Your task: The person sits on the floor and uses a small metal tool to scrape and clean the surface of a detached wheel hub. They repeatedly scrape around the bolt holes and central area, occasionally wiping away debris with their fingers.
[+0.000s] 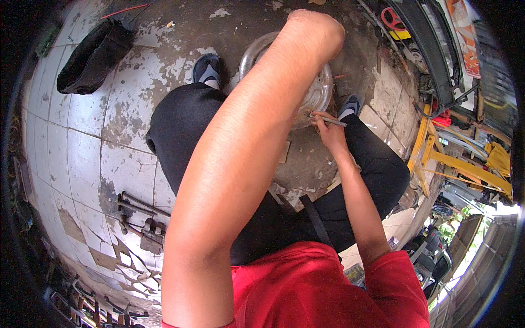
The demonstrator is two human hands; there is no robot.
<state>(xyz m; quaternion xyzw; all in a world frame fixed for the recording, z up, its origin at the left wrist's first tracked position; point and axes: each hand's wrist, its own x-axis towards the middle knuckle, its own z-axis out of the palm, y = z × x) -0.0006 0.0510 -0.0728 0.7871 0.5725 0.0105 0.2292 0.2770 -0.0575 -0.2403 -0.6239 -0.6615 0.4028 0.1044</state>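
Observation:
My left arm stretches across the middle of the view, close to the camera. It covers much of a round, silvery metal piece, which looks like a wheel rim or basin [325,94], on the floor between my feet. My left hand [317,30] is bent over at the far end of the arm, its fingers hidden, so what it holds does not show. Low beside the round piece's near right edge, my right hand [330,134] is closed around a thin grey metal rod [334,120]. The rod's left end is at or very near that edge.
A dark bucket-like container [94,59] lies tipped at the far left. Dark metal hardware [152,235] rests on the worn tiles at the left. Yellow metal frames [465,174] and assorted parts crowd the right side. My sandalled feet flank the round piece.

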